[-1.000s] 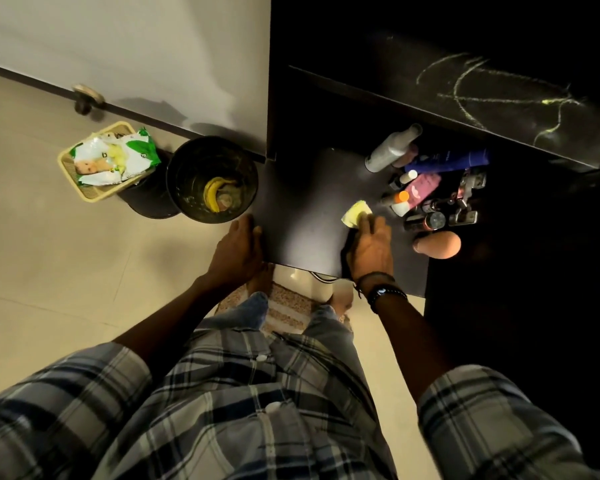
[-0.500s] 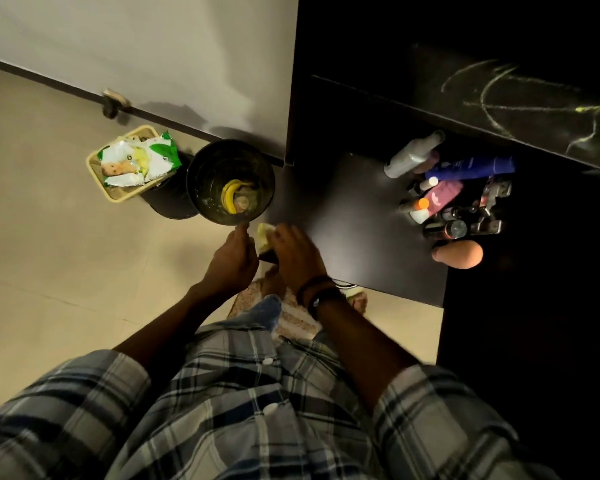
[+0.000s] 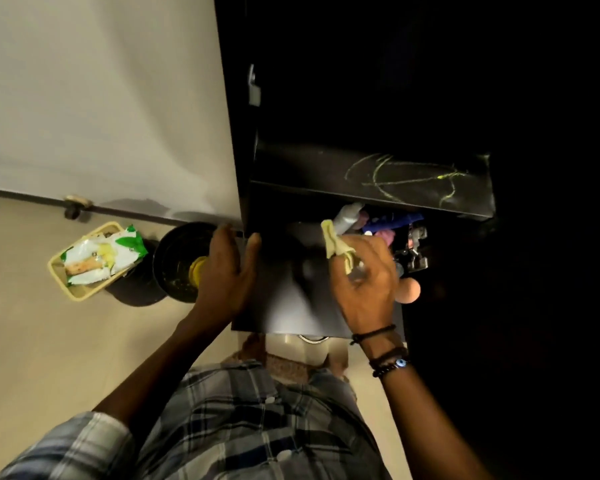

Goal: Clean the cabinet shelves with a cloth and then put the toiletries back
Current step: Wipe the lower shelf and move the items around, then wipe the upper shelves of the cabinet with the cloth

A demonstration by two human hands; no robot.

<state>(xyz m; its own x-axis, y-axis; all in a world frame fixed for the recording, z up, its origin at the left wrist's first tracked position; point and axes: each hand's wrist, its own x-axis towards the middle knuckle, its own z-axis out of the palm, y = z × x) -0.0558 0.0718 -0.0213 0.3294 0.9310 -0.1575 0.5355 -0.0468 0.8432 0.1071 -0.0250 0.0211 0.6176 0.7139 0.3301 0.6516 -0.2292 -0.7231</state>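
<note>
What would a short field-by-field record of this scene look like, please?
left hand: at the left edge of the lower shelf, fingers nearly straight
right hand: holds the yellow cloth over the shelf
toiletries: clustered at the shelf's back right
upper shelf: yellow scribble on it
floor: black bin and yellow basket beside the cabinet

A black bin (image 3: 174, 258) with something yellow inside stands on the pale floor (image 3: 32, 341) beside a yellow basket (image 3: 78, 292) of white-and-green packets (image 3: 101, 258), near the wall (image 3: 101, 98).
</note>
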